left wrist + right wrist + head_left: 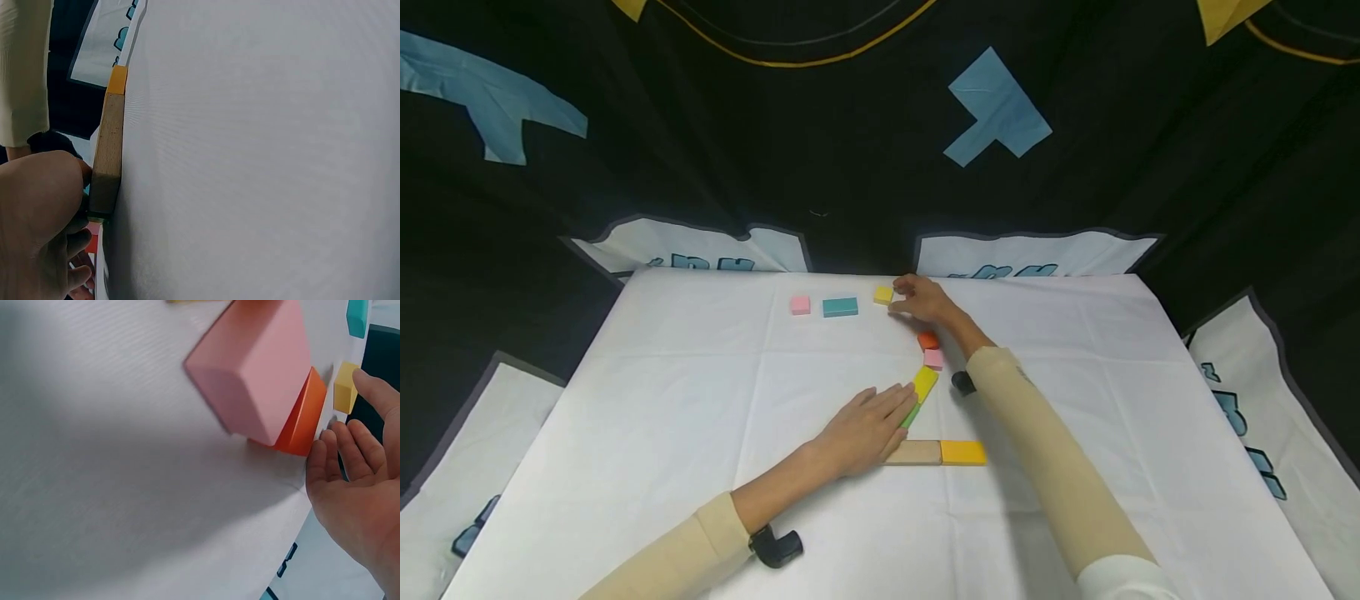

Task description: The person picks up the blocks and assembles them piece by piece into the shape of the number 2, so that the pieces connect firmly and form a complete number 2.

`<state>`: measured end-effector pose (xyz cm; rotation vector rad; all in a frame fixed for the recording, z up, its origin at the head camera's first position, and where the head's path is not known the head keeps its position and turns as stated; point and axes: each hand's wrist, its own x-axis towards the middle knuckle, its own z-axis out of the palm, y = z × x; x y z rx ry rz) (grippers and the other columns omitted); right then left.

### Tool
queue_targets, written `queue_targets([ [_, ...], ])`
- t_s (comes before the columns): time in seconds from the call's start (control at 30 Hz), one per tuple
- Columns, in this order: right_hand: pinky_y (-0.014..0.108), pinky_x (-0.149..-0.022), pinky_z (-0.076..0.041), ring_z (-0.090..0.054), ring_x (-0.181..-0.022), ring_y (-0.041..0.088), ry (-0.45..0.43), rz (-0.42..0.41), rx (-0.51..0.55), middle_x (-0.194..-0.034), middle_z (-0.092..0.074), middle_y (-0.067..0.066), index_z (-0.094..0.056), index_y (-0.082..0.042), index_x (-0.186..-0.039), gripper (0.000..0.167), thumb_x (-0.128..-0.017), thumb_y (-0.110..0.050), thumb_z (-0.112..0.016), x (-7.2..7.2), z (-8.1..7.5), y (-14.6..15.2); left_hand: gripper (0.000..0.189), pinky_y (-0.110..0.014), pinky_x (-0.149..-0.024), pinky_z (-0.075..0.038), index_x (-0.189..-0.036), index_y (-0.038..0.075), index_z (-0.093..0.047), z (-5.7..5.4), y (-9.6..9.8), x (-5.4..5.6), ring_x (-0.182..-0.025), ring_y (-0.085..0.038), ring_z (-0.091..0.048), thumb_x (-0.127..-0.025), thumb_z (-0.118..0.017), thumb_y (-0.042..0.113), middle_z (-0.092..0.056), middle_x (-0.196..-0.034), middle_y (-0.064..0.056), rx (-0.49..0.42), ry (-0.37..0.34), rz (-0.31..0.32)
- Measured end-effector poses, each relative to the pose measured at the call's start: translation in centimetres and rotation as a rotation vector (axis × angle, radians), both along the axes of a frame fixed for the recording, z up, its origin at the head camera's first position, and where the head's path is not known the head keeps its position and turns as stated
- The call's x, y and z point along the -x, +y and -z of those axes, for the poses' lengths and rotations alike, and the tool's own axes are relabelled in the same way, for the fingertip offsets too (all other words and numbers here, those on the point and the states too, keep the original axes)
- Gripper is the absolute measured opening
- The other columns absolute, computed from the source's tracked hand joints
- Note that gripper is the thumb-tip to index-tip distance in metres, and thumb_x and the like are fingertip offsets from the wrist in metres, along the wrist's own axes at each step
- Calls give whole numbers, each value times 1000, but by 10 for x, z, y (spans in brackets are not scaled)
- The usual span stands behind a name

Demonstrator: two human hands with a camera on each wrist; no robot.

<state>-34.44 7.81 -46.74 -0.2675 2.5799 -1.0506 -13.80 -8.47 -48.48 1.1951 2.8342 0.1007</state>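
Note:
My left hand (865, 429) lies with straight fingers over a green block (911, 416) and against a long yellow block (927, 382). Under its heel side, a plain wooden block (919, 453) meets an orange-yellow block (964, 453) end to end. At the far edge, my right hand (922, 298) is beside a small yellow block (883, 295). In the right wrist view its thumb overlaps that yellow block (345, 387), while the fingers stay spread apart from it. A red-orange block (928, 340) and a pink block (933, 359) stand between the two hands.
A teal block (840, 307) and another pink block (800, 305) sit left of the small yellow one. A white cloth covers the table (662, 400). Behind its far edge hangs a black curtain (850, 167) with blue and yellow patches.

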Motion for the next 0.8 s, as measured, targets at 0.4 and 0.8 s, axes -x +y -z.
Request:
queue_targets([
  [0.4, 40, -107, -42, -52, -118, 26, 31, 31, -9, -138, -57, 9, -56, -13, -137, 47, -94, -25, -71, 3, 3, -9, 56, -47, -115, -29, -155, 7, -35, 0, 0, 1, -146, -23, -30, -107, -41, 35, -28, -162, -8, -15, 16, 9],
  [0.8, 42, -105, -44, -53, -114, 26, 43, 56, -27, -136, -58, 9, -61, -18, -136, 42, -95, -24, -70, 4, 8, -13, 57, -46, -116, -28, -156, 9, -33, 2, -1, 2, -147, -21, -28, -107, -40, 37, -27, -162, -7, 16, 12, 4],
])
